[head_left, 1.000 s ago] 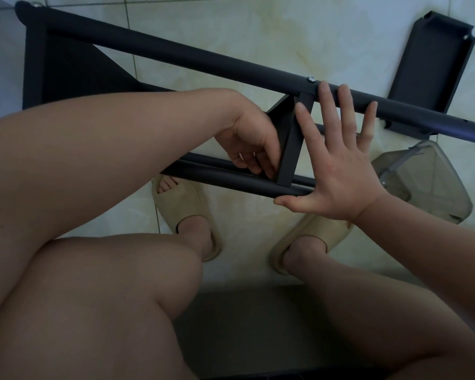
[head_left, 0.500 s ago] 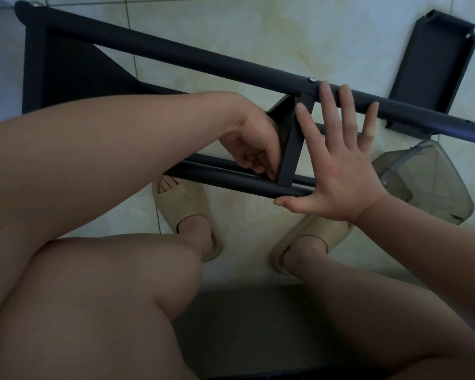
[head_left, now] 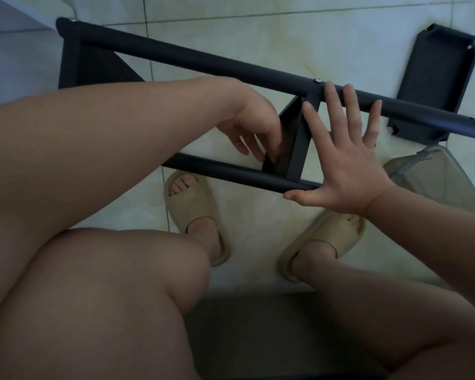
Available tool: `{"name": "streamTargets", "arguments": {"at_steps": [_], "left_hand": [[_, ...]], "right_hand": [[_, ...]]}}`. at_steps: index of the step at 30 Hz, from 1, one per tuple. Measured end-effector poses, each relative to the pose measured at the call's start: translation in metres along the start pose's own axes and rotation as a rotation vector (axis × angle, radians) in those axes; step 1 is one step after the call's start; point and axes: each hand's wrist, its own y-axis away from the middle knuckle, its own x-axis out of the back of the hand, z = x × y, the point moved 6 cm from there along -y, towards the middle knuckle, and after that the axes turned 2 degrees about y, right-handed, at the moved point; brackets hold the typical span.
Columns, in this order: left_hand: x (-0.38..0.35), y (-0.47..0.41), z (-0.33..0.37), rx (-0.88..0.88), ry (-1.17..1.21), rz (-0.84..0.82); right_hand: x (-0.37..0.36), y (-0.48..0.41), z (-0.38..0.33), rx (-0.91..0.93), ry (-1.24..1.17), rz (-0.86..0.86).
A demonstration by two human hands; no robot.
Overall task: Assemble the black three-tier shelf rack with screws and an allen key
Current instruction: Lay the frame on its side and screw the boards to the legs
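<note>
The black rack lies on its side on the tiled floor. Its upper pole [head_left: 203, 61] and lower pole [head_left: 217, 171] run left to right, with a shelf [head_left: 93, 67] fixed at the left end. A middle shelf [head_left: 299, 144] stands between the poles, and a silver screw [head_left: 317, 80] sits in the upper pole above it. My left hand [head_left: 255, 124] reaches down to that shelf's lower corner with bent fingers; what the fingertips hold is hidden. My right hand [head_left: 348, 165] lies flat, fingers spread, with its fingertips on the upper pole and its thumb on the lower one.
A loose black shelf panel [head_left: 436, 78] lies under the upper pole at the top right. A clear plastic container [head_left: 439, 182] stands right of my right hand. My feet in beige slippers [head_left: 192, 212] rest below the rack. A dark mat [head_left: 258, 325] lies at the bottom.
My left hand's fingers have loosened and spread a little at the shelf's lower corner. My right hand has stayed flat in the same place.
</note>
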Motion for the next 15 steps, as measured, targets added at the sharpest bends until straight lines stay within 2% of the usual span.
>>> {"name": "streamTargets", "arguments": {"at_steps": [8, 12, 15], "left_hand": [[0.006, 0.067, 0.0, 0.037, -0.178, 0.28], [-0.012, 0.087, 0.008, 0.02, -0.508, 0.43], [-0.02, 0.09, 0.011, 0.022, -0.63, 0.578]], "right_hand": [[0.016, -0.029, 0.019, 0.049, 0.015, -0.041], [0.036, -0.045, 0.033, 0.057, 0.078, -0.115], [0.046, -0.043, 0.035, -0.003, 0.068, -0.189]]}}
